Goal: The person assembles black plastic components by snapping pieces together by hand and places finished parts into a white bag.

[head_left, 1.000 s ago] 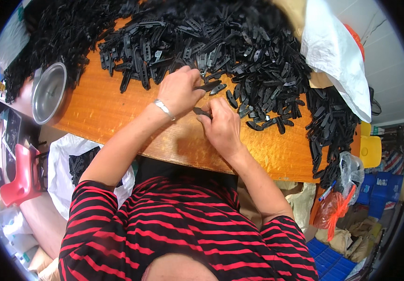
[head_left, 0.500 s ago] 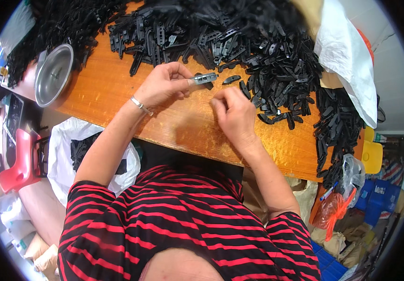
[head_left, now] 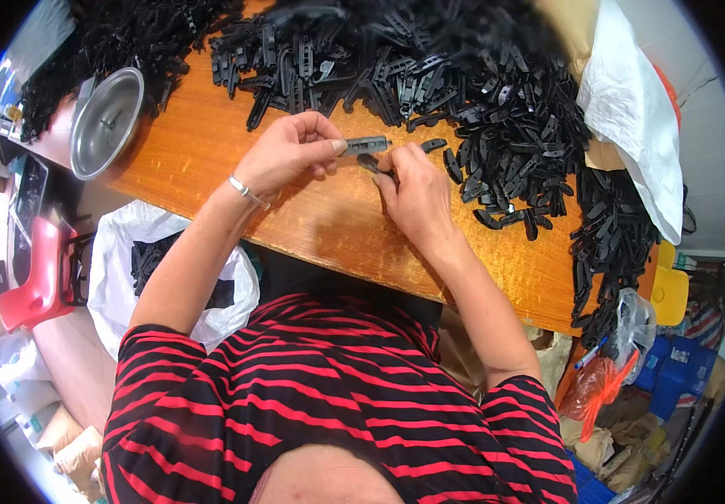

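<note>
My left hand (head_left: pixel 295 153) pinches one end of a dark grey slotted plastic bar (head_left: pixel 366 145) between thumb and fingers, above the wooden table. The bar lies nearly level and points right. Close to its free end is my right hand (head_left: pixel 419 195), fingers bent together around a small black curved plastic piece (head_left: pixel 368 162). That piece sits just below the bar; part of it is hidden by the fingers. Another curved black piece (head_left: pixel 434 144) lies loose beyond my right fingertips. A heap of similar curved pieces (head_left: pixel 518 151) spreads to the right.
Slotted black bars (head_left: pixel 299 63) are heaped along the far side of the table (head_left: pixel 320 223). A metal bowl (head_left: pixel 108 126) stands at the left. Below the left edge hangs an open white sack (head_left: pixel 114 277) with black parts inside. White sheeting (head_left: pixel 631 126) borders the right heap.
My right hand has moved left and up to the bar and closed on the small curved piece beneath it. My left hand keeps its grip. The whole view has shifted slightly.
</note>
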Action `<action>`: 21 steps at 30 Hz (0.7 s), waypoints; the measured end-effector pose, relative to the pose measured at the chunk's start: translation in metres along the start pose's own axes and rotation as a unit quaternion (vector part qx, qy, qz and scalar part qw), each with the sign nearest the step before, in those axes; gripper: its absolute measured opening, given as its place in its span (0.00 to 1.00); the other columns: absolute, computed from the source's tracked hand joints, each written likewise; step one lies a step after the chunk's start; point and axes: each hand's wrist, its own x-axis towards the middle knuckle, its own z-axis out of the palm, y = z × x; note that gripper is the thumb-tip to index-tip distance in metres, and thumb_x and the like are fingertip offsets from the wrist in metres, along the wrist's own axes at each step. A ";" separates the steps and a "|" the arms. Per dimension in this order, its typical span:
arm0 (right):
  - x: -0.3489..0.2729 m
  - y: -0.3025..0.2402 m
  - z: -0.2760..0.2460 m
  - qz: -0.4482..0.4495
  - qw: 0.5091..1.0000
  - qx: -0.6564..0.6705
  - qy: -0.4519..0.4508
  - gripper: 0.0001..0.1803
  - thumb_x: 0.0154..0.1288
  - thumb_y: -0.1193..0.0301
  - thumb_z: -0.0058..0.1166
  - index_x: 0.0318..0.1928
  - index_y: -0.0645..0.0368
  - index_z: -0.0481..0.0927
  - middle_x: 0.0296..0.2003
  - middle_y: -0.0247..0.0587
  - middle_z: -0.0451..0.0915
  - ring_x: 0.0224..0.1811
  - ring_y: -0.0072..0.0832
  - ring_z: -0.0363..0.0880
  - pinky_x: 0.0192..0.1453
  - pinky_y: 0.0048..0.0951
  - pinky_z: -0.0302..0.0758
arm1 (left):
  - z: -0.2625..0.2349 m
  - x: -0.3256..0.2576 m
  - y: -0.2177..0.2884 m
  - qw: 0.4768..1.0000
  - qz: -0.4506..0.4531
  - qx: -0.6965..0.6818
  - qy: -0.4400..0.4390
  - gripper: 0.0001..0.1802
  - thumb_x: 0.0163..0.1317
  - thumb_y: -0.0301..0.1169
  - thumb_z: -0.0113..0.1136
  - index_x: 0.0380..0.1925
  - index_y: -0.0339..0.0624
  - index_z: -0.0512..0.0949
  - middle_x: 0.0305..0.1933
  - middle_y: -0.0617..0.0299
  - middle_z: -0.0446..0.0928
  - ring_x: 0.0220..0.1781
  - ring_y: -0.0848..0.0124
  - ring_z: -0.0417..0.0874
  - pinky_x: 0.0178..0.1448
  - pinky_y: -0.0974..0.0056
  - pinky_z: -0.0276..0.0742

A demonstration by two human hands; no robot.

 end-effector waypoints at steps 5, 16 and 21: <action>-0.003 -0.011 -0.023 0.132 0.979 0.151 0.017 0.17 0.65 0.68 0.73 0.48 0.63 0.82 0.41 0.42 0.86 0.29 0.27 0.81 0.39 0.34 0.80 | 0.008 -0.006 0.000 0.999 -0.027 0.016 -0.021 0.11 0.70 0.31 0.70 0.43 0.36 0.80 0.33 0.65 0.83 0.32 0.79 0.82 0.35 0.74 0.78; -0.006 0.002 -0.022 0.219 0.892 0.393 -0.039 0.07 0.77 0.73 0.62 0.44 0.66 0.82 0.25 0.32 0.82 0.20 0.15 0.76 0.23 0.20 0.73 | 0.023 0.021 0.001 0.977 0.076 0.195 -0.038 0.08 0.67 0.30 0.72 0.38 0.36 0.84 0.30 0.69 0.82 0.31 0.83 0.78 0.35 0.74 0.73; -0.005 0.002 -0.017 0.286 0.871 0.398 -0.045 0.08 0.75 0.74 0.63 0.43 0.66 0.78 0.26 0.37 0.83 0.18 0.18 0.78 0.20 0.22 0.74 | 0.031 0.027 -0.007 0.963 0.086 0.250 0.051 0.10 0.64 0.30 0.75 0.36 0.34 0.85 0.32 0.66 0.84 0.33 0.81 0.80 0.38 0.71 0.78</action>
